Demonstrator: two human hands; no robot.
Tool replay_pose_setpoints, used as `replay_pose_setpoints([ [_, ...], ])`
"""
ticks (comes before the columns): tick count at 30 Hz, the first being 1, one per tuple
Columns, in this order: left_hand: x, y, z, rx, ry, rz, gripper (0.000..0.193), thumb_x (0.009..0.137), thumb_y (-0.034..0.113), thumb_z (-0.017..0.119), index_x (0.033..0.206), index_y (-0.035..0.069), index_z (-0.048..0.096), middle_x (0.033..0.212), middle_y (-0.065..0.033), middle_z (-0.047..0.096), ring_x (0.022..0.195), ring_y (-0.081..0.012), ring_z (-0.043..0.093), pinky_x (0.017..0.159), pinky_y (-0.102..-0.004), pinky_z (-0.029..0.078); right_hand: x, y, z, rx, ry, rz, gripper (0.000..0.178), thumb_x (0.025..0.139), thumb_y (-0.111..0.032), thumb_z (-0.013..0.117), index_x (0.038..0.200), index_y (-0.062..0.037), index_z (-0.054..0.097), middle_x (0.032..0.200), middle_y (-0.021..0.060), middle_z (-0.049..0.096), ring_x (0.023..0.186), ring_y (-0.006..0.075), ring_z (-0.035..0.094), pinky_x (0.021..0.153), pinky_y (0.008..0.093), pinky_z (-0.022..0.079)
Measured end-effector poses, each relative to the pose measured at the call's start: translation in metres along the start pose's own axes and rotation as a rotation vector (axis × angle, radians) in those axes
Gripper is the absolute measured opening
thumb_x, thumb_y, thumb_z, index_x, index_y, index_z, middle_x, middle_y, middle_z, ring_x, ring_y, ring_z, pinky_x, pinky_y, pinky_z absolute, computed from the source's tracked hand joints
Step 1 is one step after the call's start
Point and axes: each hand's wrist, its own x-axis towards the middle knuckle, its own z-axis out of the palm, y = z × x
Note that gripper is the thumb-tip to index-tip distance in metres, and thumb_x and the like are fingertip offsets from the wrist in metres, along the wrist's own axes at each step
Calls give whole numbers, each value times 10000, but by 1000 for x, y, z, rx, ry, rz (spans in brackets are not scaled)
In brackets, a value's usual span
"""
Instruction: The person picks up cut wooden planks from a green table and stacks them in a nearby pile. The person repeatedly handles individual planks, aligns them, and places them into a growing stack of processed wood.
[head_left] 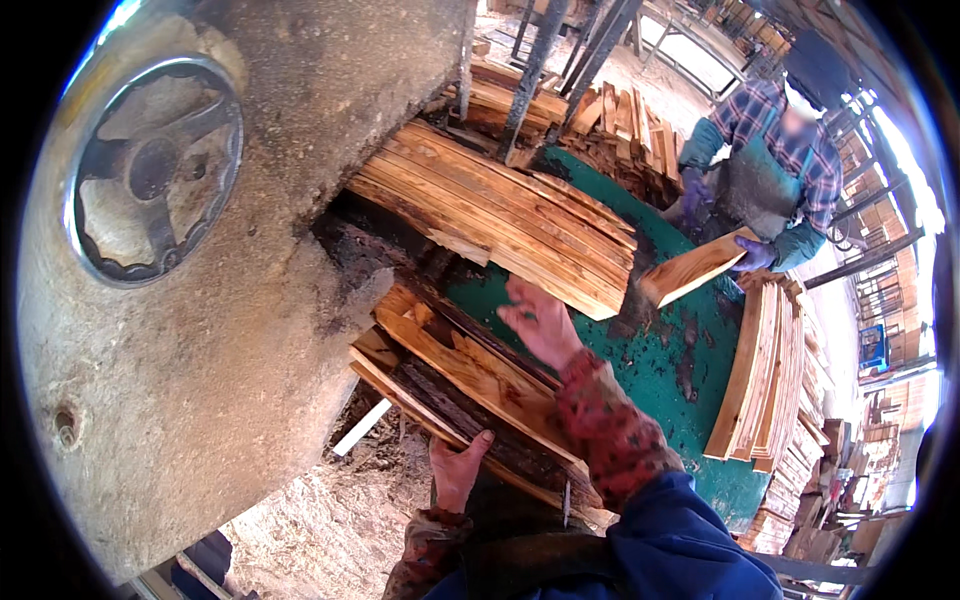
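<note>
My left hand (460, 472) grips the near edge of a bark-edged wooden slab (412, 402), thumb on top and fingers underneath. The slab lies at the front of a small pile of rough slabs (470, 375) close to my body. My right hand (545, 325) is reached forward over the green table (690, 360), holding nothing, its fingers apart and partly curled. Its fingertips are beside the near edge of a row of long sawn boards (500, 215); whether they touch is unclear.
A large dusty machine housing with a handwheel (155, 170) fills the left. Across the table, a co-worker in gloves holds a board (698, 268). Stacked boards (765, 375) stand at the table's right side. Metal posts (535, 75) rise at the back; sawdust (310, 525) covers the floor.
</note>
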Motion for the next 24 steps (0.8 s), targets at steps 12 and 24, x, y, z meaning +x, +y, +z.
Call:
replay_pose_setpoints([
  [12,-3,23,0,-76,-17,-68,391,771,100,817,1096,-18,634,1020,-35,681,905,-109,611,826,-278,512,67,-5,44,-435,154,-172,514,755,-81,727,1228,-40,529,1136,139,531,991,370,590,761,403,535],
  [24,1,0,0,-45,1,-53,400,757,118,827,1086,-25,651,1003,-54,691,886,-127,624,808,-287,518,71,-19,31,-694,-101,-113,315,849,-298,635,1073,-87,572,1090,139,615,1015,393,579,811,482,494],
])
